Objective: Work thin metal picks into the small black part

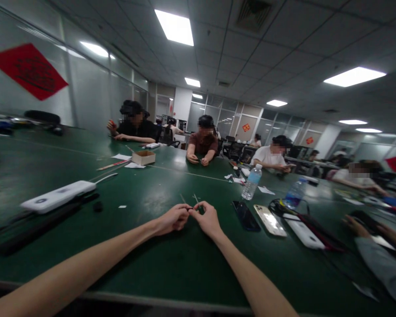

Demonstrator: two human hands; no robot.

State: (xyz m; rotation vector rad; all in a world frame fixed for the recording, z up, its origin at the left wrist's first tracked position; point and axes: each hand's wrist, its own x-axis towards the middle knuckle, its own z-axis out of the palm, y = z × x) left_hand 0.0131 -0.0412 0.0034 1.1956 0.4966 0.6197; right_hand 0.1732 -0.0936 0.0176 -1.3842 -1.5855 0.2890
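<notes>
gently now: your left hand (173,219) is curled nearly closed and your right hand (207,219) pinched, both seemingly gripping a small dark piece (189,209) between their fingertips, over the green table (128,259). light, even pressure should steady something so slim.

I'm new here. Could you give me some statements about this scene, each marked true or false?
1. The hands are far apart. False: the left hand and right hand meet at a thin dark piece, too small to identify.
2. Two phones, one dark and one pale, lie to the right of the hands. True.
3. The tabletop is white. False: the table is green.
4. A red diamond shows at upper left. True.
5. The cardboard box is shut. False: the box is open-topped.
</notes>
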